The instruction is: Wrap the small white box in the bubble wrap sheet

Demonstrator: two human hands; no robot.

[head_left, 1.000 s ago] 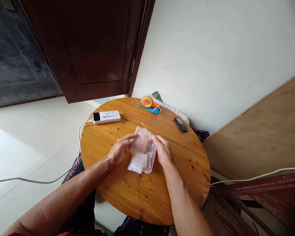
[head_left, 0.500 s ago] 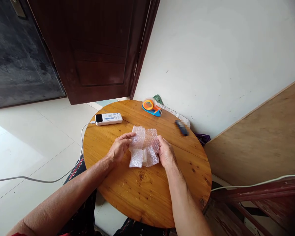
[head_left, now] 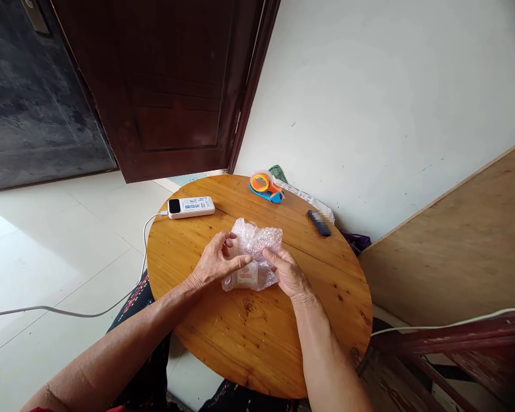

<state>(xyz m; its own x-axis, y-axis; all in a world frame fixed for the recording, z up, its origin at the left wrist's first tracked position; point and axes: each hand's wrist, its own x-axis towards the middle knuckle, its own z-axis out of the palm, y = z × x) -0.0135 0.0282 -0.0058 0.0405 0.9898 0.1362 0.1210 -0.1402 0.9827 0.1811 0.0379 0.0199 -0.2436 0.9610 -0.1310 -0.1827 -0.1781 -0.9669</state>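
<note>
A crumpled sheet of clear bubble wrap (head_left: 257, 240) lies on the round wooden table (head_left: 257, 337), folded round a small pale flat item (head_left: 245, 276) that shows through it. My left hand (head_left: 217, 263) grips the wrap's left side, its forefinger pressed across the front. From the right, my right hand (head_left: 285, 270) pinches the wrap with thumb and fingers. Both hands are closed on the wrap.
A white power bank (head_left: 191, 206) with a white cable (head_left: 68, 312) lies at the table's far left. An orange and blue tape dispenser (head_left: 264, 186) and a small dark object (head_left: 319, 222) sit near the white wall. A dark wooden door (head_left: 163, 86) stands behind. A wooden board (head_left: 455, 246) leans at right.
The bubble wrap, held up and spread a second ago, is now lowered and folded over the small item. My left forefinger has moved across its front.
</note>
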